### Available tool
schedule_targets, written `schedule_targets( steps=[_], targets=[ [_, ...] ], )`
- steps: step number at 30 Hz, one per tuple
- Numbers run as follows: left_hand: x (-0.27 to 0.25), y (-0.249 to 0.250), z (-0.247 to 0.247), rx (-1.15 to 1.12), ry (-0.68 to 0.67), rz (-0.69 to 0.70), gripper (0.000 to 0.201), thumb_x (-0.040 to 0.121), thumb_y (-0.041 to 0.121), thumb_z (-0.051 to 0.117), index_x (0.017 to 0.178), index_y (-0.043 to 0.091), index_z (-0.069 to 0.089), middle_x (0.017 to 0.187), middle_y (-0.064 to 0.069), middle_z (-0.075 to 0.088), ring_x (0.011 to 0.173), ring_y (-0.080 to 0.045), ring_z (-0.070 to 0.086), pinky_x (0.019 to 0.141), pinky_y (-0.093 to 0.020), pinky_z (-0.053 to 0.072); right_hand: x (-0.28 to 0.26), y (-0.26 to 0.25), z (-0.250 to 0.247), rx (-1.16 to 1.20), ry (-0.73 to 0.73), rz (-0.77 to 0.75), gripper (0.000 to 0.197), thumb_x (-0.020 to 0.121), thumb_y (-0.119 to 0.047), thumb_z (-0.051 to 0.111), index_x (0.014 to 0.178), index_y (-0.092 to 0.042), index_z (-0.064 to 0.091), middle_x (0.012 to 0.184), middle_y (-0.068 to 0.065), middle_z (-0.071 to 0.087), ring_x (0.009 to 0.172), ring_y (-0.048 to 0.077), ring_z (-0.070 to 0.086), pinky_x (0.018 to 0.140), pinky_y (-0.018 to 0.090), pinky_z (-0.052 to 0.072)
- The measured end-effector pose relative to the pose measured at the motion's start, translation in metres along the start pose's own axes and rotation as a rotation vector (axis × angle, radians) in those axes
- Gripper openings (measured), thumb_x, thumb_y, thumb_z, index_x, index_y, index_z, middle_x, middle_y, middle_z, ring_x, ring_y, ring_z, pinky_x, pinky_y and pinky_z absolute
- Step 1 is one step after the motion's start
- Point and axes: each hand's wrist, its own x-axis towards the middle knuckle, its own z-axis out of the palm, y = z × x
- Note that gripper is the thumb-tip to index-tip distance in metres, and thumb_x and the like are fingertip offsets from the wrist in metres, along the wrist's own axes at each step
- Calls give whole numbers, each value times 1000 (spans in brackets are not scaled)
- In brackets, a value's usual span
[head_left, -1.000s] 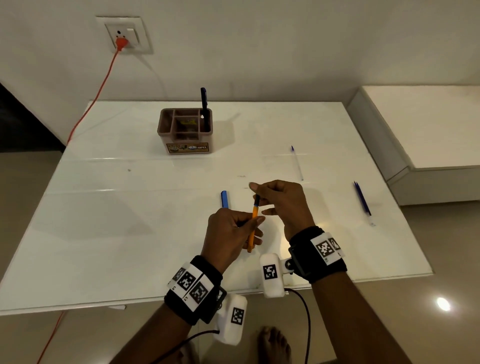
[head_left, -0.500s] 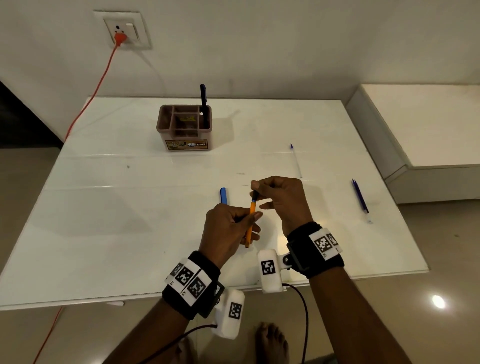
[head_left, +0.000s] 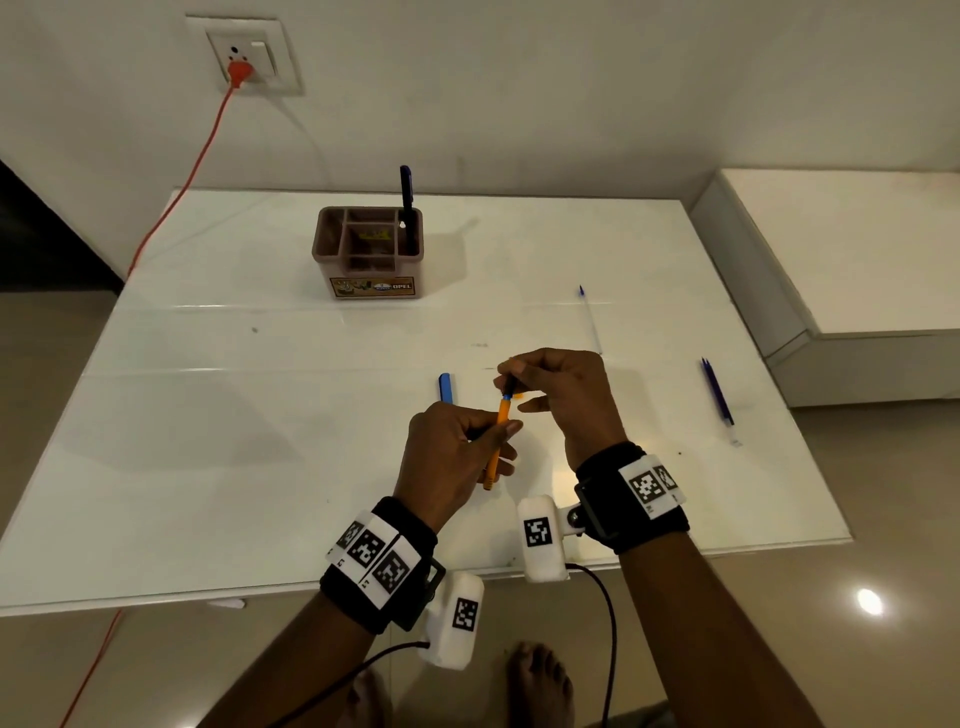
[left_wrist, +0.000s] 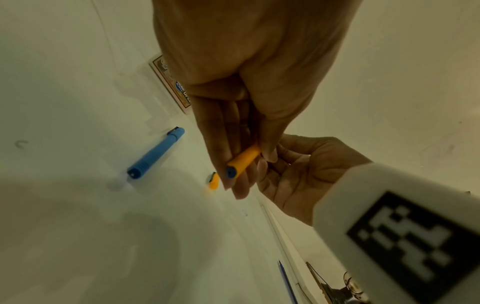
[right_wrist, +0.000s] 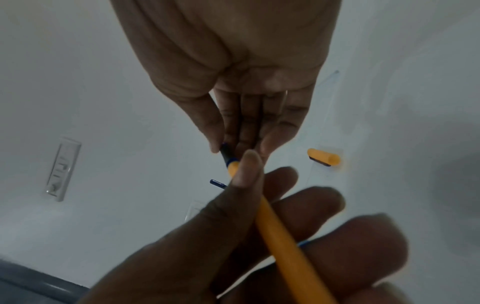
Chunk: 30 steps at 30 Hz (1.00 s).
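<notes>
Above the white table (head_left: 260, 415), the left hand (head_left: 447, 457) grips the orange pen (head_left: 503, 411) by its barrel, while the right hand (head_left: 566, 395) pinches its dark front end; what seems its cap (right_wrist: 323, 157) lies nearby.

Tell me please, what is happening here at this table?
A person works on a slim orange plastic pen above the white table. The left hand grips its barrel, while the right hand pinches the dark tip piece at its far end. The short orange cap lies on the table beside the hands. A blue plastic pen lies nearby, and a brown plastic organiser box further back holds one dark pen upright.
</notes>
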Motion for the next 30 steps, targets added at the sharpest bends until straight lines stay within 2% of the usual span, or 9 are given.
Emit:
schedule_targets(
  steps=[4,7,9,12,16,20,22,27,30],
  targets=[
    [-1,0,1,-4,5,-12,22,90,31,70,98,12,78,76,-7,77,64,-21,77,65,-36,65,2,0,0,9,-18,22,29,105,-19,54,107,-2,77,97,11,80,89,20,76,69,27,56],
    [-1,1,1,-34,13,-15,18,91,28,71,97,13,78,75,-8,77,63,-23,77,64,-39,65,1,-1,3,-18,49,23,34,90,-37,75,91,-3,78,85,10,80,80,21,76,61,23,58],
    [-2,2,1,-31,13,-7,17,91,28,71,97,13,78,75,-9,77,63,-23,77,63,-39,65,0,1,3,-33,94,-26,32,83,-31,84,83,0,76,78,13,78,72,21,75,58,22,56],
    [-1,2,1,-15,7,0,20,91,29,70,98,12,78,75,-8,77,63,-22,77,64,-37,65,-1,1,1,12,53,-13,20,91,-20,76,88,0,78,83,14,79,76,18,75,62,24,54],
    [1,0,-1,-5,10,-14,23,91,30,69,99,11,78,76,-8,77,65,-23,77,66,-36,65,0,-1,1,-2,-57,18,24,102,-15,58,106,-3,78,96,12,80,88,18,75,71,27,57],
    [1,0,0,-13,7,-29,21,90,30,70,98,12,78,75,-6,77,64,-22,77,65,-36,65,0,0,7,-8,31,25,30,91,-34,75,94,-4,78,88,12,80,83,22,74,66,28,56],
    [1,0,1,-9,0,-28,15,90,30,71,94,18,76,74,-4,77,63,-21,77,63,-35,65,0,0,5,-13,76,-19,25,86,-28,81,87,-4,77,82,13,79,74,18,74,60,23,55],
    [-2,3,0,-4,-3,-37,24,91,29,70,102,9,78,77,-8,77,66,-25,77,66,-37,65,2,-2,0,7,9,-5,22,101,-15,59,105,-3,78,93,11,80,84,17,75,66,24,55],
    [-3,5,0,-30,12,-37,27,90,27,71,109,8,76,76,-8,77,64,-24,77,63,-37,65,1,-3,3,31,-8,37,26,100,-23,61,104,-4,78,95,10,80,84,16,74,68,27,57]
  ],
)
